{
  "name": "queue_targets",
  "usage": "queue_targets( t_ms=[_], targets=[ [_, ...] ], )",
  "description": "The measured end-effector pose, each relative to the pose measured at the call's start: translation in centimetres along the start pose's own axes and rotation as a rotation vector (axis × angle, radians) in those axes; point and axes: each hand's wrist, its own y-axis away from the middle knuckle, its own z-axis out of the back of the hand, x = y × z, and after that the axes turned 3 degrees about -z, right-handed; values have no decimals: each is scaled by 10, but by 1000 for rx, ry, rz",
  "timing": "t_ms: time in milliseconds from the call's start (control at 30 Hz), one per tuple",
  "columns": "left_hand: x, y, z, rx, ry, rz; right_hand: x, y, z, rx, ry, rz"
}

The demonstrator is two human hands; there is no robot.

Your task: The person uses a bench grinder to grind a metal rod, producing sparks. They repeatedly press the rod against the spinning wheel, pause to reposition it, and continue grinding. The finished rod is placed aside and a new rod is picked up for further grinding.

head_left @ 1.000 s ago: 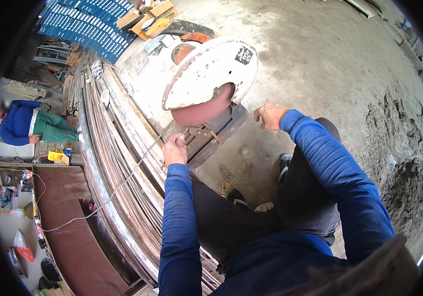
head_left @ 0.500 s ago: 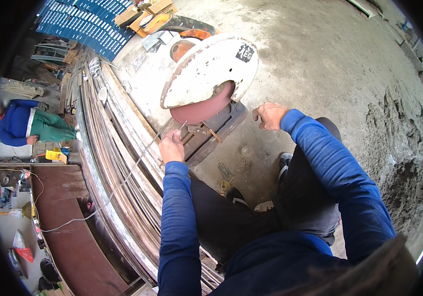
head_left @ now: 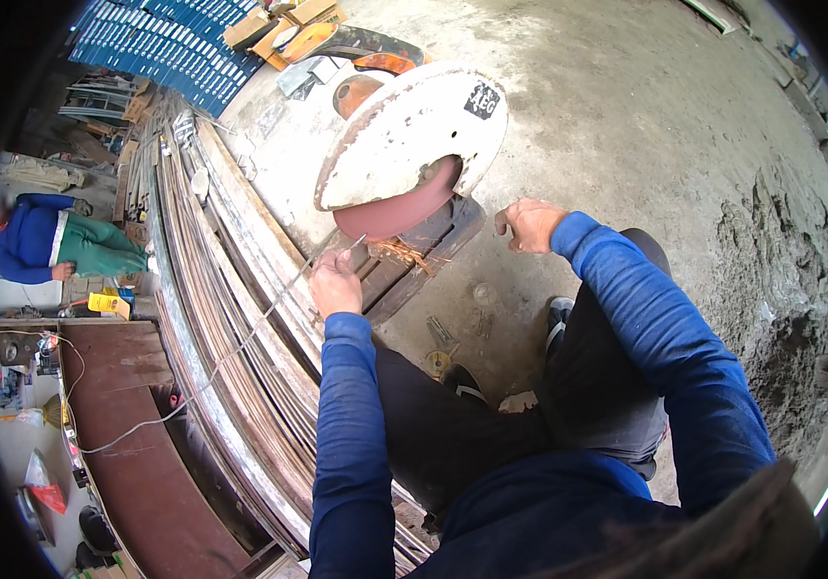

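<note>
A cut-off saw stands in front of me, with a worn white guard (head_left: 414, 135) over a reddish abrasive disc (head_left: 400, 210). My left hand (head_left: 336, 282) is closed in a pinch on a thin metal rod (head_left: 284, 291). The rod's tip touches or nearly touches the disc's lower edge, and the long bent remainder trails off to the left. Orange sparks (head_left: 400, 251) spray rightward over the dark slotted saw base (head_left: 414, 275). To the right of the base hangs my right hand (head_left: 533, 227), its fingers curled in and nothing visible in them, apart from the saw.
Long metal bars (head_left: 231, 338) lie in a bundle along my left. Beyond them are a brown metal bench (head_left: 120, 386) and another person (head_left: 47, 241) in blue and green. Cardboard boxes (head_left: 269, 39) and blue stacked racks (head_left: 168, 48) stand far left. Rough rubble (head_left: 781, 280) borders the right.
Sparks have appeared at the disc's lower edge where the rod's tip is. My left hand has shifted very slightly; my right hand stays about where it was.
</note>
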Motion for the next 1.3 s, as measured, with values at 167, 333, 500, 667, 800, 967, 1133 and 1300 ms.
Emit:
queue_targets(
  t_ms=[167,333,500,667,800,967,1133,1300],
  targets=[
    [-4,-1,1,-4,47,0,-1,0,0,-20,31,58],
    [-3,-2,0,4,46,15,1,1,1,6,-9,-10],
    [-2,-3,0,21,29,21,1,0,1,17,14,-1],
    [-3,-3,0,10,35,21,0,-1,0,21,17,-6],
    [-3,-3,0,9,43,27,-3,-3,-3,10,33,36],
    [-3,-4,0,10,51,18,-6,-4,-5,1,45,62],
    [-4,-4,1,17,34,21,-4,-2,-2,5,55,45],
    [-2,-2,-1,17,35,30,-2,0,0,8,-7,1]
  ],
)
